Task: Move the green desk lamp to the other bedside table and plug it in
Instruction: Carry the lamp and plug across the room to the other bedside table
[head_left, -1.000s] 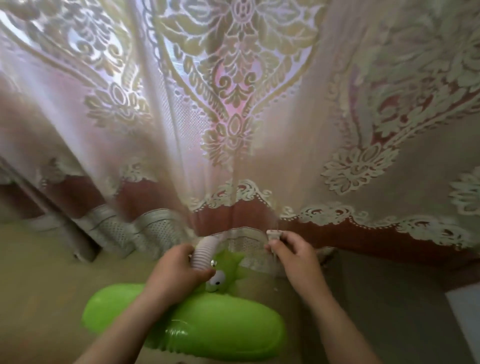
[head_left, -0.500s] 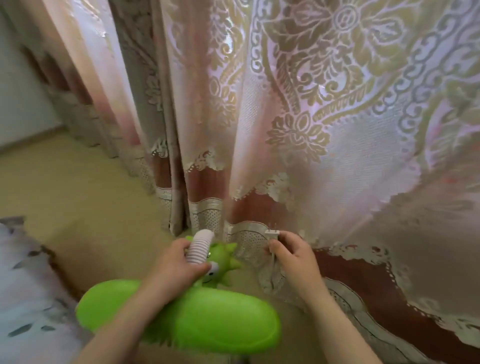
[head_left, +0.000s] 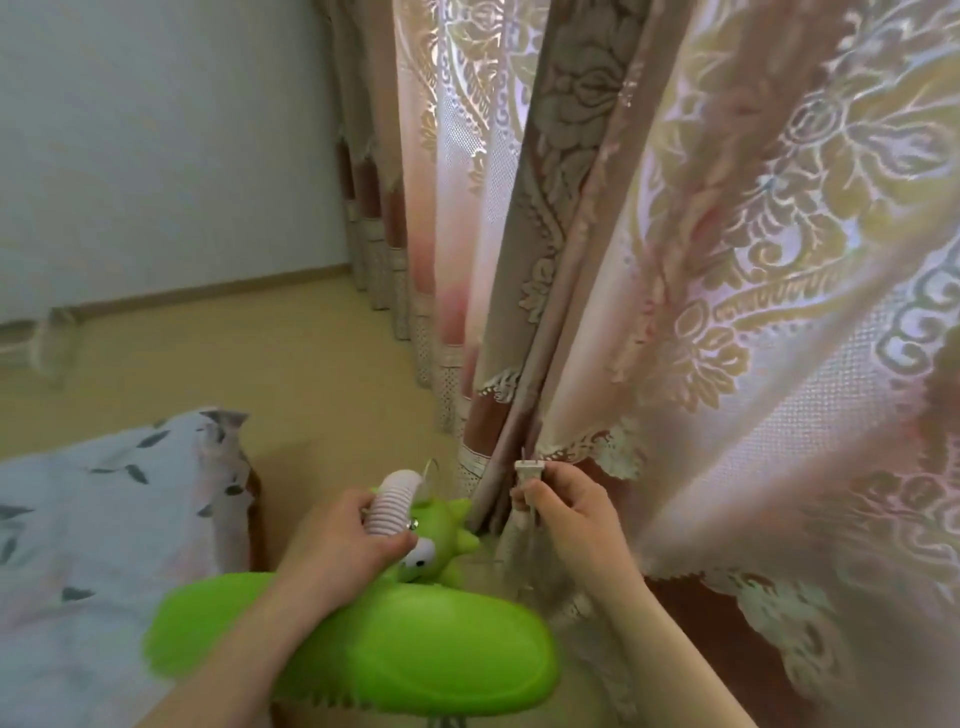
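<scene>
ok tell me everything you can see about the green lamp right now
The green desk lamp is glossy plastic, with a broad, flat oval part nearest the camera, slightly blurred. Behind it sits a spiky cartoon creature with a big white eye. A pale ribbed flexible neck rises from it, gripped by the left hand. The lamp is carried in the air, over the floor beside a bed's edge. The right hand pinches its white plug, prongs up, thin cord hanging below.

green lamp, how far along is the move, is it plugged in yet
Done: the green lamp is unplugged and off any table, carried. In hand: the left hand grips its ribbed neck, the right hand pinches the plug, prongs up, beside the curtain and past the bed. Left: no bedside table or socket is in view, so placing and plugging in remain.
</scene>
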